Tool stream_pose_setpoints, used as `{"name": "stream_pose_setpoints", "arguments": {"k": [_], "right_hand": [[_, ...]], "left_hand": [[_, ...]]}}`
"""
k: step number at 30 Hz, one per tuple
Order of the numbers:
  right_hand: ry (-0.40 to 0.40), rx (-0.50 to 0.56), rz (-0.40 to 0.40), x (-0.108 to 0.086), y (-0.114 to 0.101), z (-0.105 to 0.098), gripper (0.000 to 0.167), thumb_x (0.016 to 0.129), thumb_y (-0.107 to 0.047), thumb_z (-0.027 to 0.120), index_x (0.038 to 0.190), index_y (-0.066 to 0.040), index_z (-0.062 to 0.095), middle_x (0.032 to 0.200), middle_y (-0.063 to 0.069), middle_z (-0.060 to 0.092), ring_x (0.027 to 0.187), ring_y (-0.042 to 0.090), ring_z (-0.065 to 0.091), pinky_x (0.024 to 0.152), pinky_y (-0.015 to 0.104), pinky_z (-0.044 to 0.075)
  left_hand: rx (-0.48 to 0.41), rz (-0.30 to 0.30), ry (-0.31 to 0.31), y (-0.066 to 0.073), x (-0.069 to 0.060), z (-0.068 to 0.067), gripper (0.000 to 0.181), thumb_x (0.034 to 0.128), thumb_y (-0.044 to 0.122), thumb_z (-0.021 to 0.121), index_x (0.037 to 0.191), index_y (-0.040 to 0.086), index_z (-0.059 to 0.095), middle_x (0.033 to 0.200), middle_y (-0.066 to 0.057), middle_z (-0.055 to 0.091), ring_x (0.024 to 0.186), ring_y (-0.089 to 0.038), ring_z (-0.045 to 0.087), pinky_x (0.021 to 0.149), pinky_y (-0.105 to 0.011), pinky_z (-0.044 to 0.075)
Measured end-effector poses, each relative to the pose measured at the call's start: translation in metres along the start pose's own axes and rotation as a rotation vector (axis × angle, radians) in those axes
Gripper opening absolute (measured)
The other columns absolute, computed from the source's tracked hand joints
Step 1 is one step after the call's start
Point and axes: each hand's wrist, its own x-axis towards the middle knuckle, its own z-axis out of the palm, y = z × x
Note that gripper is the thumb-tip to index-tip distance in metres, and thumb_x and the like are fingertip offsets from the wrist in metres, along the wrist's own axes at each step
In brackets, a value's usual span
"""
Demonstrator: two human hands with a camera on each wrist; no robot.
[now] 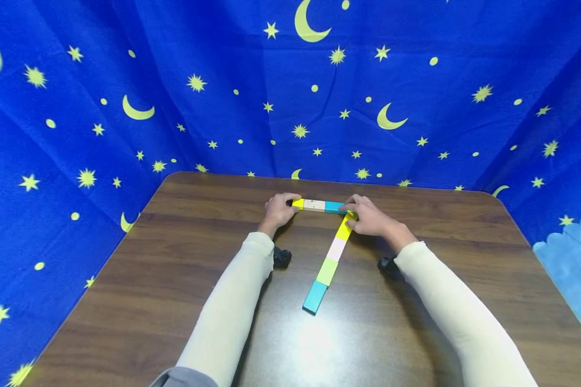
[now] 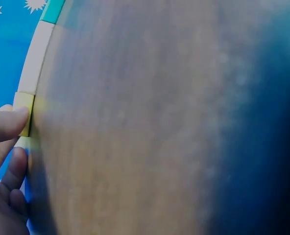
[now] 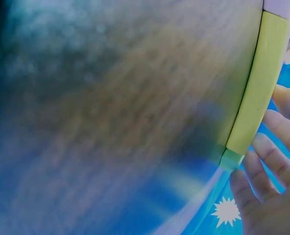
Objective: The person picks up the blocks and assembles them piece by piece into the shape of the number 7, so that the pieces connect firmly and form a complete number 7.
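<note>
A short row of blocks lies near the table's far side: a yellow block (image 1: pixel 298 203), a whitish block (image 1: pixel 314 205) and a blue block (image 1: pixel 333 207). My left hand (image 1: pixel 278 209) pinches the yellow block at the row's left end; the left wrist view shows a fingertip against that yellow block (image 2: pixel 25 113). At the right corner my right hand (image 1: pixel 369 216) touches the blocks with extended fingers, partly covering a small green block (image 3: pixel 231 159). From this corner a slanted line runs toward me: a long yellow block (image 1: pixel 344 228), a pink block (image 1: pixel 336 249), a lime block (image 1: pixel 327 271) and a teal block (image 1: pixel 314 297).
The blocks rest on a brown wooden table (image 1: pixel 198 258). A blue curtain (image 1: pixel 252 64) with moons and stars hangs behind and beside it. Black wrist devices, one near the left wrist (image 1: pixel 282 258) and one near the right (image 1: pixel 389 267), sit under the pale sleeves.
</note>
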Motion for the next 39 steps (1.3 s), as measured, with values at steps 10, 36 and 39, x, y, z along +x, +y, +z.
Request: {"name": "stream_pose_setpoints", "arguments": {"k": [10, 36, 39], "right_hand": [[0.007, -0.015, -0.008, -0.003, -0.004, -0.002, 0.042, 0.09, -0.012, 0.062, 0.132, -0.003, 0.063, 0.134, 0.024, 0.052, 0.123, 0.04, 0.046, 0.106, 0.056, 0.042], [0.213, -0.155, -0.155, -0.132, 0.022, -0.047, 0.037, 0.082, -0.002, 0.072, 0.119, -0.001, 0.068, 0.116, 0.021, 0.065, 0.109, 0.041, 0.057, 0.092, 0.055, 0.042], [0.246, -0.175, -0.164, -0.148, 0.024, -0.046, 0.04, 0.08, -0.004, 0.075, 0.119, -0.002, 0.067, 0.116, 0.02, 0.065, 0.109, 0.039, 0.057, 0.09, 0.052, 0.042]], "left_hand": [[-0.007, 0.019, 0.004, 0.0, -0.003, 0.001, 0.04, 0.0914, 0.017, 0.069, 0.131, 0.023, 0.066, 0.143, -0.001, 0.06, 0.137, -0.027, 0.051, 0.111, -0.047, 0.034], [0.212, 0.291, -0.082, -0.042, -0.111, -0.12, 0.045, 0.0957, 0.015, 0.062, 0.138, 0.001, 0.056, 0.14, -0.022, 0.058, 0.128, -0.04, 0.056, 0.107, -0.057, 0.043], [0.246, 0.311, -0.062, -0.045, -0.127, -0.128, 0.044, 0.0959, 0.014, 0.061, 0.137, 0.001, 0.056, 0.14, -0.022, 0.057, 0.132, -0.042, 0.052, 0.11, -0.059, 0.041]]}}
